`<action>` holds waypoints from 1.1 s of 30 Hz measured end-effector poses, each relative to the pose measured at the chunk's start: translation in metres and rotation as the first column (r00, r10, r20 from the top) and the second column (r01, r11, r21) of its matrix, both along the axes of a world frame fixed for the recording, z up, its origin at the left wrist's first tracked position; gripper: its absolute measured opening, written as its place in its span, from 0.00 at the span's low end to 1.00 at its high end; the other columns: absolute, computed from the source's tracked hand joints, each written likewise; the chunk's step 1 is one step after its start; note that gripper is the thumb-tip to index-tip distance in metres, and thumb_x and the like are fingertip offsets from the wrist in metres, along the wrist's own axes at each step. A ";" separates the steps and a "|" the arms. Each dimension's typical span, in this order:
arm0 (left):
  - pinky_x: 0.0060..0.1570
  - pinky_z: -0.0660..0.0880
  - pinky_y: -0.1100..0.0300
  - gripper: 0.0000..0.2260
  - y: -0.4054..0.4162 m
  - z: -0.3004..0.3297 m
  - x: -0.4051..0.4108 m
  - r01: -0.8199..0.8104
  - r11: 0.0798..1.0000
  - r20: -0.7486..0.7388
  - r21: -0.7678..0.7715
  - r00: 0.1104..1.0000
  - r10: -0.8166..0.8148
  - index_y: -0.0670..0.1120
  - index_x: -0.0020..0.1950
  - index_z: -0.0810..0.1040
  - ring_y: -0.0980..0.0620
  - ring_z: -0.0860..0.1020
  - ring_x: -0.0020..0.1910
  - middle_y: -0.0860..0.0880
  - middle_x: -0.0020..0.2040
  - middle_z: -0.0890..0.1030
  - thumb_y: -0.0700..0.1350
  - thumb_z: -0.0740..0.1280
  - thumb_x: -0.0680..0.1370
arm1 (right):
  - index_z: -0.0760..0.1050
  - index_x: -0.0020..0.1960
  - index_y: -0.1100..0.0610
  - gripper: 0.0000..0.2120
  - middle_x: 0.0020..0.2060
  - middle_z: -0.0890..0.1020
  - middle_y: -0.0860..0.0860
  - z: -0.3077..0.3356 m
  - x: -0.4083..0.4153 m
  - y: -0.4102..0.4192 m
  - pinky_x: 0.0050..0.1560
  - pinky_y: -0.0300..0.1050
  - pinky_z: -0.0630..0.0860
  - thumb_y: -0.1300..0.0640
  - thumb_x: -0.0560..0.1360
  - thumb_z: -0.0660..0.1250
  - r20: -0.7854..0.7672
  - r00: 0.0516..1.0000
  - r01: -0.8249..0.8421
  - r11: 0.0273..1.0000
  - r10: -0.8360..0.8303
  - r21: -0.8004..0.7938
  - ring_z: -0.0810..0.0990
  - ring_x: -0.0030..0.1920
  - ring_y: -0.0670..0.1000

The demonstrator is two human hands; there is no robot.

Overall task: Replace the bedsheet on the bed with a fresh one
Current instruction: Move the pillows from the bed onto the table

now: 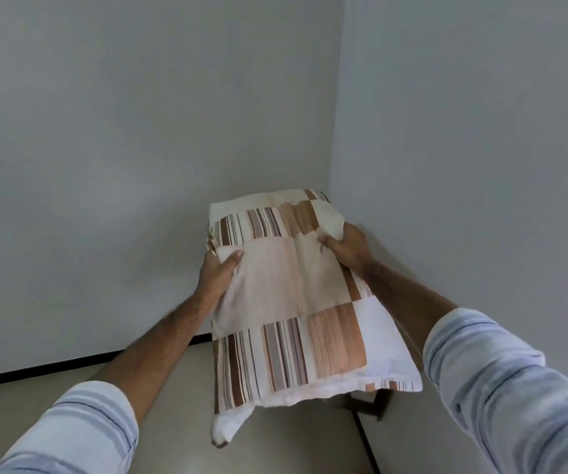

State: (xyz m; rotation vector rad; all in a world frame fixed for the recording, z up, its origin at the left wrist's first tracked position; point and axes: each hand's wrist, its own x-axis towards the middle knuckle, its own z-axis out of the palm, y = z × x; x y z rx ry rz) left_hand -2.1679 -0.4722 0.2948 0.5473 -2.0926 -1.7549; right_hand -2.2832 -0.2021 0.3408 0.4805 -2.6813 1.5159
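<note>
A pillow (292, 295) in a cover patterned with brown, beige and white stripes and squares is held up in front of me, near the corner of the room. My left hand (215, 271) grips its left side, thumb on top. My right hand (345, 248) clutches its upper right edge, bunching the fabric. A loose white corner of the cover hangs down at the bottom left. The bed and any bedsheet are out of view.
Two plain grey walls (104, 148) meet in a corner at right of centre. A beige tiled floor (173, 405) with a dark skirting line lies below. A dark leg of some furniture (380, 403) shows under the pillow's right end.
</note>
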 end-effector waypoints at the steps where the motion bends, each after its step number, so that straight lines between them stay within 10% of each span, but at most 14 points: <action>1: 0.59 0.80 0.49 0.18 -0.003 -0.002 -0.028 0.019 1.000 -0.004 -0.006 1.000 -0.019 0.47 0.66 0.77 0.49 0.84 0.54 0.50 0.57 0.85 0.51 0.73 0.78 | 0.73 0.66 0.58 0.25 0.56 0.79 0.49 -0.005 -0.028 -0.006 0.55 0.45 0.74 0.45 0.75 0.71 -0.023 0.999 0.046 0.998 -0.045 0.034 0.78 0.56 0.51; 5: 0.42 0.78 0.72 0.07 -0.010 0.004 -0.128 0.119 0.991 0.045 -0.060 0.992 -0.117 0.51 0.57 0.75 0.56 0.81 0.48 0.55 0.50 0.81 0.44 0.69 0.81 | 0.70 0.68 0.60 0.27 0.62 0.77 0.58 -0.015 -0.129 -0.025 0.63 0.55 0.74 0.45 0.76 0.67 -0.085 0.973 0.227 0.960 -0.216 0.162 0.77 0.62 0.59; 8: 0.60 0.76 0.56 0.16 -0.021 -0.010 -0.191 0.233 0.951 0.239 -0.204 0.954 -0.183 0.48 0.66 0.75 0.41 0.79 0.65 0.48 0.61 0.81 0.54 0.67 0.82 | 0.62 0.74 0.61 0.30 0.68 0.70 0.61 -0.027 -0.179 -0.032 0.66 0.58 0.69 0.49 0.77 0.66 -0.020 0.917 0.390 0.886 -0.398 0.251 0.70 0.67 0.62; 12: 0.78 0.48 0.36 0.42 -0.009 -0.059 -0.239 0.453 0.645 0.522 -0.616 0.848 -0.097 0.42 0.83 0.40 0.39 0.46 0.82 0.41 0.83 0.44 0.67 0.54 0.82 | 0.49 0.80 0.55 0.38 0.76 0.60 0.58 -0.084 -0.203 -0.033 0.71 0.60 0.63 0.39 0.79 0.60 -0.085 0.958 0.271 0.764 -0.275 0.585 0.61 0.74 0.61; 17: 0.79 0.42 0.40 0.43 0.024 -0.132 -0.259 0.748 0.271 0.678 -0.606 0.664 -0.315 0.46 0.82 0.34 0.40 0.35 0.80 0.43 0.80 0.31 0.72 0.37 0.76 | 0.40 0.81 0.46 0.39 0.80 0.41 0.52 -0.179 -0.192 -0.044 0.77 0.64 0.43 0.29 0.77 0.49 0.221 0.964 -0.041 0.737 -0.149 0.675 0.40 0.80 0.56; 27: 0.79 0.43 0.39 0.49 0.029 -0.142 -0.253 0.673 0.238 0.633 -0.700 0.739 -0.228 0.46 0.82 0.34 0.41 0.35 0.81 0.43 0.81 0.32 0.76 0.25 0.68 | 0.39 0.81 0.49 0.39 0.80 0.41 0.54 -0.181 -0.194 -0.035 0.77 0.64 0.41 0.31 0.79 0.49 0.160 0.983 -0.044 0.717 -0.094 0.695 0.39 0.79 0.57; 33: 0.79 0.43 0.41 0.38 0.026 -0.096 -0.162 0.505 0.335 0.553 -0.796 0.831 0.062 0.44 0.83 0.39 0.41 0.40 0.82 0.43 0.83 0.38 0.66 0.43 0.81 | 0.41 0.81 0.52 0.39 0.80 0.42 0.53 -0.134 -0.161 -0.047 0.77 0.62 0.41 0.34 0.80 0.50 0.026 0.962 -0.195 0.617 0.271 0.762 0.42 0.80 0.56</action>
